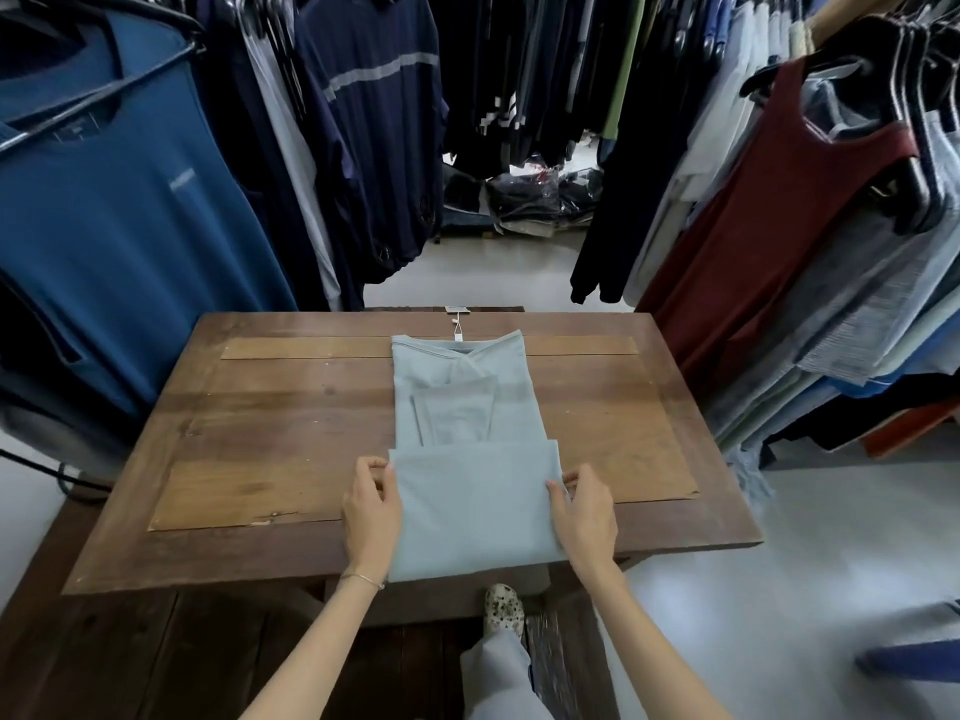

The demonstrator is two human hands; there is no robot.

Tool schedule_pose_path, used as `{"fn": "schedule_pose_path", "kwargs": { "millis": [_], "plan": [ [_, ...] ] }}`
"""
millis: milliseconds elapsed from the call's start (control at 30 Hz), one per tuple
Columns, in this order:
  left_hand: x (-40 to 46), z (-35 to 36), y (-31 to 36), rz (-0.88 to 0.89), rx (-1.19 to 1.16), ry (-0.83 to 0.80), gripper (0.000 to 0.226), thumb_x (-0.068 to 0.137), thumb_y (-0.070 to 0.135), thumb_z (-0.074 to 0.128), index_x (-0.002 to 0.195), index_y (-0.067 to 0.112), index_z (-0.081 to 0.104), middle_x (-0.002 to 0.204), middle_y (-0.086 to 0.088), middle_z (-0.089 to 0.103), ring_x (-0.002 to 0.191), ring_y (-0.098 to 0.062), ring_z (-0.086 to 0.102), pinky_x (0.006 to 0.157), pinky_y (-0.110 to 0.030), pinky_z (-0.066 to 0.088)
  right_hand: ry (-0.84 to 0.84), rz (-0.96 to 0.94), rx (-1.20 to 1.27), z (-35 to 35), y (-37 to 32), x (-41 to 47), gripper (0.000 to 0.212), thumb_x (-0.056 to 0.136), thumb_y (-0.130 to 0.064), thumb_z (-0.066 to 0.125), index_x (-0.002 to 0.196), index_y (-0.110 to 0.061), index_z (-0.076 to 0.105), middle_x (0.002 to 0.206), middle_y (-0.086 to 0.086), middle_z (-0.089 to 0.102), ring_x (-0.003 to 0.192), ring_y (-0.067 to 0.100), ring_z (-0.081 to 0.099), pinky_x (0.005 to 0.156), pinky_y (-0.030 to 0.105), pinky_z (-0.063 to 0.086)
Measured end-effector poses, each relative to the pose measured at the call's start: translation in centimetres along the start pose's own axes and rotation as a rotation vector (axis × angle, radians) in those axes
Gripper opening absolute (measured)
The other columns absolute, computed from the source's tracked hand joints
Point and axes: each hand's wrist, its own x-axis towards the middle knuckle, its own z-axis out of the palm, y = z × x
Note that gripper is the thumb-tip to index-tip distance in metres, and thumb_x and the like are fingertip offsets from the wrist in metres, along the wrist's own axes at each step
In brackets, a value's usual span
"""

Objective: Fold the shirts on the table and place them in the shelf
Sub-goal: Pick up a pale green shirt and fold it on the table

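A pale blue-grey shirt lies lengthwise on the wooden table, collar at the far end, both sides folded in to a narrow strip. Its near end is doubled up over the body. My left hand pinches the left corner of that doubled end. My right hand pinches the right corner. A white price tag lies just past the collar. No shelf is in view.
Racks of hanging clothes crowd both sides: a blue tee on the left, a maroon tank top on the right, dark garments behind. Bagged clothes lie on the floor beyond the table. My foot shows below the table edge.
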Motion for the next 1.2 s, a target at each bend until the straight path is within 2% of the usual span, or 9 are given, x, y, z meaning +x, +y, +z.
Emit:
{"fn": "schedule_pose_path", "kwargs": {
  "millis": [133, 267, 400, 467, 833, 900, 1000, 1133, 1200],
  "plan": [
    [-1.7, 0.9, 0.6, 0.344, 0.114, 0.003, 0.026, 0.099, 0.011, 0.041, 0.119, 0.011, 0.056, 0.116, -0.001, 0.053, 0.109, -0.015, 0.047, 0.093, -0.032, 0.041, 0.197, -0.372, -0.052, 1.6, -1.6, -0.6, 0.024, 0.094, -0.017, 0.048, 0.112, -0.006, 0.059, 0.116, 0.012, 0.06, 0.109, 0.029, 0.052, 0.091, 0.035, 0.042],
    [-3.1, 5.0, 0.2, 0.631, 0.506, -0.337, 0.05, 0.088, 0.022, 0.037, 0.135, 0.009, 0.049, 0.139, -0.008, 0.052, 0.134, -0.026, 0.042, 0.117, -0.04, 0.016, -0.146, -0.584, -0.009, 4.9, -4.2, -1.9, 0.059, 0.092, -0.029, 0.021, 0.135, -0.002, 0.05, 0.145, 0.017, 0.043, 0.137, 0.03, 0.038, 0.114, 0.04, 0.031],
    [-2.6, 4.9, -1.2, 0.549, 0.665, -0.335, 0.057, 0.098, 0.037, 0.024, 0.151, 0.015, 0.022, 0.157, -0.005, 0.022, 0.146, -0.025, 0.018, 0.116, -0.041, 0.006, -0.249, -0.537, -0.158, 5.8, -3.2, -1.3, 0.087, 0.085, -0.062, -0.017, 0.152, -0.019, 0.015, 0.159, -0.004, 0.005, 0.147, 0.011, 0.001, 0.117, 0.028, -0.006],
    [-2.2, 4.1, -1.6, 0.497, 0.699, -0.329, 0.061, 0.099, 0.046, 0.015, 0.152, 0.018, 0.019, 0.158, -0.002, 0.013, 0.147, -0.022, 0.012, 0.116, -0.043, 0.006, -0.238, -0.527, -0.251, 5.6, -2.1, -0.7, 0.083, 0.083, -0.065, -0.017, 0.152, -0.025, 0.005, 0.157, -0.01, -0.006, 0.145, 0.009, -0.008, 0.114, 0.028, -0.014],
    [1.1, -0.3, -3.3, 0.327, 0.765, -0.392, 0.063, 0.091, 0.047, -0.008, 0.149, 0.022, -0.013, 0.158, 0.001, -0.017, 0.142, -0.022, -0.025, 0.112, -0.051, -0.017, -0.305, -0.429, -0.46, 1.7, 1.4, 1.3, 0.094, 0.07, -0.071, -0.032, 0.151, -0.03, -0.009, 0.156, -0.009, -0.02, 0.143, 0.011, -0.019, 0.117, 0.049, -0.002],
    [1.0, -0.6, -2.5, 0.313, 0.724, -0.421, 0.058, 0.101, 0.036, 0.012, 0.15, 0.018, -0.012, 0.158, -0.004, -0.018, 0.141, -0.024, -0.026, 0.112, -0.055, -0.014, -0.311, -0.369, -0.468, 0.9, 1.6, 1.4, 0.094, 0.079, -0.067, -0.024, 0.153, -0.018, 0.007, 0.16, 0.003, -0.004, 0.148, 0.024, -0.001, 0.117, 0.056, 0.012],
    [-0.5, -0.9, -0.9, 0.527, 0.603, -0.366, 0.062, 0.098, 0.015, 0.032, 0.152, 0.013, 0.002, 0.158, -0.005, -0.007, 0.145, -0.026, -0.012, 0.116, -0.06, 0.002, -0.216, -0.48, -0.468, 0.1, 1.1, 0.4, 0.066, 0.098, -0.047, 0.014, 0.137, -0.004, 0.045, 0.151, 0.021, 0.032, 0.138, 0.039, 0.032, 0.102, 0.061, 0.039],
    [-3.9, -0.3, 0.5, 0.634, 0.646, -0.706, 0.082, 0.087, 0.073, 0.017, 0.149, 0.03, -0.014, 0.152, 0.011, -0.027, 0.141, -0.013, -0.028, 0.115, -0.049, -0.016, -0.501, -0.718, -0.35, -0.2, 0.8, -2.4, 0.104, 0.075, -0.083, 0.02, 0.153, -0.014, 0.011, 0.159, 0.006, -0.002, 0.147, 0.02, -0.002, 0.116, 0.036, 0.0],
    [-4.5, 0.3, -0.5, 0.667, 0.773, -0.749, 0.101, 0.077, 0.083, 0.031, 0.149, 0.031, -0.018, 0.153, 0.006, -0.031, 0.141, -0.02, -0.028, 0.113, -0.056, -0.014, -0.505, -0.788, -0.479, 0.2, 1.5, -3.1, 0.112, 0.069, -0.085, 0.035, 0.153, -0.02, 0.0, 0.158, 0.002, -0.007, 0.146, 0.02, -0.006, 0.116, 0.04, -0.001]
  ]
}}
